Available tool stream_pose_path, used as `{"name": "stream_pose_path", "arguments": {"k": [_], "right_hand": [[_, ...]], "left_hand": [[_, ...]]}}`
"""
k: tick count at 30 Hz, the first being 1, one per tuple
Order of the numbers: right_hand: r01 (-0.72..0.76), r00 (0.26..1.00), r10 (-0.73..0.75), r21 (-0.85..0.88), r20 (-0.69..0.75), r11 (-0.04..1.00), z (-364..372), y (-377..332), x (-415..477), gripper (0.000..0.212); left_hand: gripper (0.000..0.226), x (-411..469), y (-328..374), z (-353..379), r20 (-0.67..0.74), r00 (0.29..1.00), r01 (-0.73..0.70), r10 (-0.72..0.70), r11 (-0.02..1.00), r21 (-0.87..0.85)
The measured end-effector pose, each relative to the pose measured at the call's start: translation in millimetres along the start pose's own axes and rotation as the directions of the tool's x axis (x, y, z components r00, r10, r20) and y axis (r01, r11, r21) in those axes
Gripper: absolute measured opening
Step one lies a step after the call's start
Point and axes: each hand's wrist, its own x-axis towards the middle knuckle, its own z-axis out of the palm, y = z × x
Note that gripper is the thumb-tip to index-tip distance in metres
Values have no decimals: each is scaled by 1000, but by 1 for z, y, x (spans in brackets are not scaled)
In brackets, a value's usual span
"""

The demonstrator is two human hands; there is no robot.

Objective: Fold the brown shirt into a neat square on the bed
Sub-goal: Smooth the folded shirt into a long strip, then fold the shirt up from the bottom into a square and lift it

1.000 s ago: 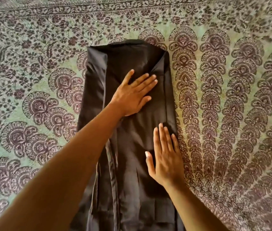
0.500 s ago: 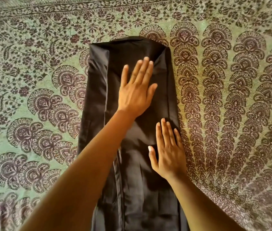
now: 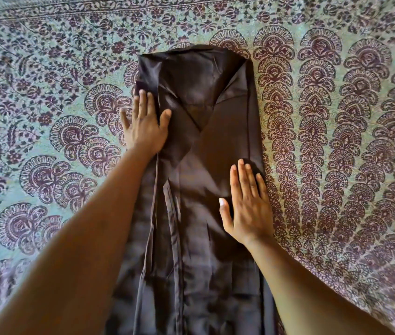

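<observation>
The brown shirt (image 3: 206,146) lies flat on the bed as a long narrow strip, both sides folded in toward the middle, running from the upper centre down past the bottom edge. My left hand (image 3: 144,124) rests flat, palm down, on the strip's upper left edge, its outer fingers over the bedcover. My right hand (image 3: 246,204) presses flat on the right side of the strip, lower down, fingers together and pointing away from me. Neither hand grips the cloth.
The bed (image 3: 336,141) is covered by a pale green spread printed with dark purple paisley and flower shapes, and it fills the view on all sides of the shirt.
My left hand has slid from the upper middle of the shirt across to its left edge. My right hand has stayed pressed on the right side.
</observation>
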Motion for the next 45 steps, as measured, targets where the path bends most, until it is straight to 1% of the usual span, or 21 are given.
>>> {"name": "stream_pose_path", "arguments": {"k": [3, 7, 11, 12, 14, 16, 17, 20, 21, 23, 25, 27, 29, 32, 35, 37, 39, 42, 43, 44, 45], "right_hand": [[5, 1000, -5, -1, -5, 1000, 0, 1, 0, 71], [-2, 1000, 1, 15, 20, 1000, -4, -1, 0, 72], [10, 996, -14, 42, 88, 999, -13, -1, -13, 72], [32, 994, -35, 37, 102, 999, -16, -1, -26, 71], [139, 983, -138, 1, 125, 990, -19, -6, -64, 66], [252, 954, -249, 3, 166, 968, -19, -14, -116, 63], [281, 941, -278, 14, 193, 960, -17, -18, -143, 62], [278, 922, -282, 55, 267, 959, -13, -28, -216, 61], [282, 914, -289, 64, 285, 957, -12, -30, -237, 62], [308, 898, -313, 68, 310, 949, -12, -33, -264, 62], [307, 897, -309, 56, 315, 950, -12, -36, -276, 62], [288, 909, -291, 55, 299, 956, -11, -37, -279, 61], [287, 916, -288, 46, 279, 957, -9, -37, -278, 60], [285, 919, -275, 5, 283, 958, -5, -39, -284, 59], [240, 929, -228, -5, 290, 971, -7, -43, -303, 57], [195, 935, -181, -17, 304, 981, -10, -48, -323, 57], [156, 930, -143, -11, 339, 988, -15, -53, -346, 57], [134, 901, -116, -14, 418, 991, -25, -61, -381, 57], [140, 890, -124, -4, 438, 990, -26, -62, -389, 55], [142, 885, -133, 14, 446, 990, -30, -63, -397, 50], [141, 893, -142, 33, 427, 989, -34, -64, -403, 44]], "left_hand": [[62, -53, -2, 3, -18, 999, -34, 34, 999, -20], [59, -134, -10, 1, -1, 998, -64, 64, 998, -29], [57, -202, -23, -3, 2, 1000, -21, 21, 999, -31], [56, -219, -26, -5, 12, 1000, -8, 8, 999, -44], [52, -252, -29, -8, 59, 998, 3, 1, 997, -71], [51, -287, -31, -10, 118, 993, -17, 27, 996, -84], [54, -305, -32, -9, 145, 988, -36, 47, 996, -76], [76, -352, -37, -6, 212, 973, -83, 90, 996, -44], [79, -367, -41, -4, 234, 968, -87, 94, 995, -42], [75, -390, -48, 1, 248, 959, -128, 139, 990, -60], [64, -407, -53, 8, 270, 928, -242, 257, 966, -87], [55, -420, -60, 21, 310, 861, -403, 403, 913, -70], [54, -430, -68, 32, 331, 805, -509, 493, 860, -44], [49, -443, -82, 38, 315, 789, -543, 527, 839, -43], [47, -461, -99, 35, 353, 765, -550, 539, 832, -77], [47, -476, -114, 29, 394, 717, -606, 575, 794, -57], [45, -484, -129, 21, 428, 654, -671, 623, 740, -51], [40, -489, -143, -4, 425, 578, -735, 697, 670, -100], [35, -490, -144, -14, 409, 568, -740, 714, 660, -125], [31, -491, -146, -22, 390, 578, -726, 717, 670, -156], [35, -491, -148, -30, 380, 611, -686, 694, 704, -182]]}}
